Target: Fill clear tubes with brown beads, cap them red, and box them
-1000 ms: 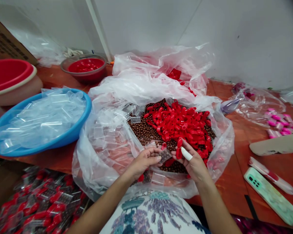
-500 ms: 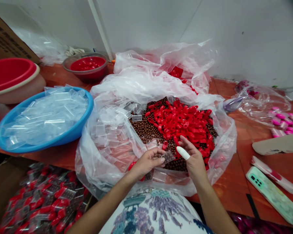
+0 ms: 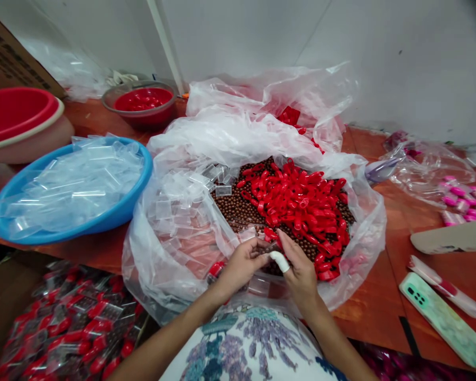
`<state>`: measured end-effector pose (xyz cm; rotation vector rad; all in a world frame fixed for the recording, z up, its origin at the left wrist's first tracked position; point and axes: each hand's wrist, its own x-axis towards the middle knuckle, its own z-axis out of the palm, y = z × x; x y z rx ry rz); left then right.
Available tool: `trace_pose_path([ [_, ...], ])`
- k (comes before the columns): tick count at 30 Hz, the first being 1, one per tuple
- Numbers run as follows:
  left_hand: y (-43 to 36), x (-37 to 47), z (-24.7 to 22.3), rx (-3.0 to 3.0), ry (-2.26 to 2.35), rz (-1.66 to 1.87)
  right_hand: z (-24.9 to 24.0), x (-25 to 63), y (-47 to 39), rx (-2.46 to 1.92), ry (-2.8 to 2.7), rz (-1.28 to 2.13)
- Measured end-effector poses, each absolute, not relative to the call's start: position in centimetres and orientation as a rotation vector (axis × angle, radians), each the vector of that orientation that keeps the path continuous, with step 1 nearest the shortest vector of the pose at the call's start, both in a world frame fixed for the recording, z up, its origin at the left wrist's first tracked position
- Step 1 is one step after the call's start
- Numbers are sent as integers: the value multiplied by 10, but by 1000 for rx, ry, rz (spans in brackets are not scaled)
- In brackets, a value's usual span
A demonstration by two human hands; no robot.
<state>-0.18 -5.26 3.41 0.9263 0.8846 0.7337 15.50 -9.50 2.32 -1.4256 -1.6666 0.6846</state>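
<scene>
My left hand (image 3: 244,264) pinches a small clear plastic case (image 3: 264,251) with brown beads in it, over the near part of the plastic-lined tub. My right hand (image 3: 299,267), one finger wrapped in white, meets it from the right, its thumb and fingers closed on a red cap (image 3: 278,243) at the end of the case. Fingers partly hide both pieces. Beyond the hands lie a heap of red caps (image 3: 297,196) and brown beads (image 3: 238,210). Empty clear cases (image 3: 178,203) are piled on the left of the plastic sheet (image 3: 222,137).
A blue basin (image 3: 145,177) of clear pieces stands left. Below it, a box holds filled red-capped cases (image 3: 83,323). Behind are a red bowl (image 3: 158,114) and stacked basins (image 3: 43,137). A phone (image 3: 440,317) and pink pieces (image 3: 466,201) lie right.
My right hand has moved left and down from the red heap to my left hand, bringing a red cap against the clear case. The view has shifted slightly.
</scene>
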Motion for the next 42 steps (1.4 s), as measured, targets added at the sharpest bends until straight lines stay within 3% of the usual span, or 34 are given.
trace_pose_path([
  [11, -56, 4, 40, 750, 930, 786, 12, 161, -88, -1441, -1950, 427],
  [24, -49, 6, 49, 356, 691, 555, 33, 152, -97, -1369, -2067, 504],
  [34, -57, 9, 41, 499, 942, 563, 28, 142, -109, -1327, -2064, 332],
  [42, -64, 9, 42, 601, 944, 568, 36, 140, -105, -1422, -2116, 423],
])
